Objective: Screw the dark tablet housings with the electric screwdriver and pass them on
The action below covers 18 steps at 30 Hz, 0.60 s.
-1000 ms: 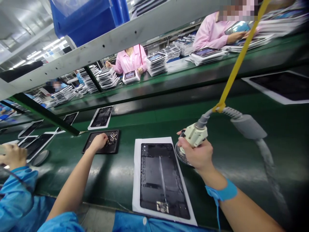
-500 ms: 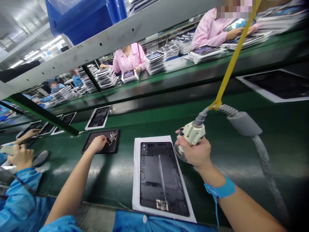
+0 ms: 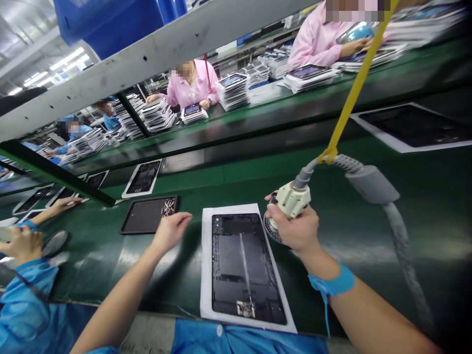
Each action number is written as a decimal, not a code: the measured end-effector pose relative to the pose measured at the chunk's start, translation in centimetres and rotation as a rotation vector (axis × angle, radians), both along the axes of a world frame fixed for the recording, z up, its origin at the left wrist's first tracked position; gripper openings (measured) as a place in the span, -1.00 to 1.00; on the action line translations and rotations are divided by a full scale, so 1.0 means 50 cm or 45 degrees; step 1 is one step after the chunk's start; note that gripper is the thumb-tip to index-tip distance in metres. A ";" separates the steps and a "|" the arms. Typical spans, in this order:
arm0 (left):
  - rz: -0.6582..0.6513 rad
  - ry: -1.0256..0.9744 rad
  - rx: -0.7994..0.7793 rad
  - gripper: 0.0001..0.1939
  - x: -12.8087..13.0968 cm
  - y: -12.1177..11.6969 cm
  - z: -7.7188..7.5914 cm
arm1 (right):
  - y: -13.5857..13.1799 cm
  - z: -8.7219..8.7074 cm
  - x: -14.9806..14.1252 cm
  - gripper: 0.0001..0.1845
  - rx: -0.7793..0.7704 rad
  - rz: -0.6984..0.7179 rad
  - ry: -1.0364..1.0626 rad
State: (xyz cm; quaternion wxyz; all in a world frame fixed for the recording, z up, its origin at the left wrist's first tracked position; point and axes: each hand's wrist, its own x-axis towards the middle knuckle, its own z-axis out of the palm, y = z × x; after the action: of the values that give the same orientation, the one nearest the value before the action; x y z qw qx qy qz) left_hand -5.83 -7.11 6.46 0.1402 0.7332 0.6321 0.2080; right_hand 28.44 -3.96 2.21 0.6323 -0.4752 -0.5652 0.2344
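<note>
Gripping an air-hosed handheld tool, curled fingers wrapped round it, the right hand hovers centre right beside a tablet back panel on white paper. The left hand, spread fingers, sits near a screw tray. A slip of the tool's mesh disc could scratch the panel.

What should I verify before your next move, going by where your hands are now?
1. Right hand gripping the handheld sander: ok, wrapped around its body.
2. Sander's round pad clear of the black tablet panel: cannot tell; it sits close to the panel's right side.
3. Panel lying flat on the white sheet: ok.
4. Left hand open and empty: ok, by the corner of the black tray.
5. Grey hose hanging free: ok, tied to the yellow strap.
6. Blue wrist strap on the right wrist: ok; its cord's far end: cannot tell.
</note>
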 end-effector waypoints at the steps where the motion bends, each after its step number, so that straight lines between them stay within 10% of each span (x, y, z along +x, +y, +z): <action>1: -0.077 -0.006 0.021 -0.74 0.026 0.000 -0.020 | 0.000 0.000 0.000 -0.72 0.003 -0.007 -0.003; 9: -0.251 0.243 0.248 -0.72 0.105 0.037 -0.121 | -0.002 0.007 0.000 -0.77 0.005 0.002 -0.021; 18: -0.309 0.617 0.178 -0.70 0.126 0.030 -0.113 | -0.009 0.009 -0.002 -0.73 -0.041 0.024 0.015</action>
State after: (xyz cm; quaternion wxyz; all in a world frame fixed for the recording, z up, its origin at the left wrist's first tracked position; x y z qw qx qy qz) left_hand 0.48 -5.59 0.79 -0.0422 0.8399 0.5387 0.0512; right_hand 28.35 -4.39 2.69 0.6256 -0.4787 -0.5621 0.2520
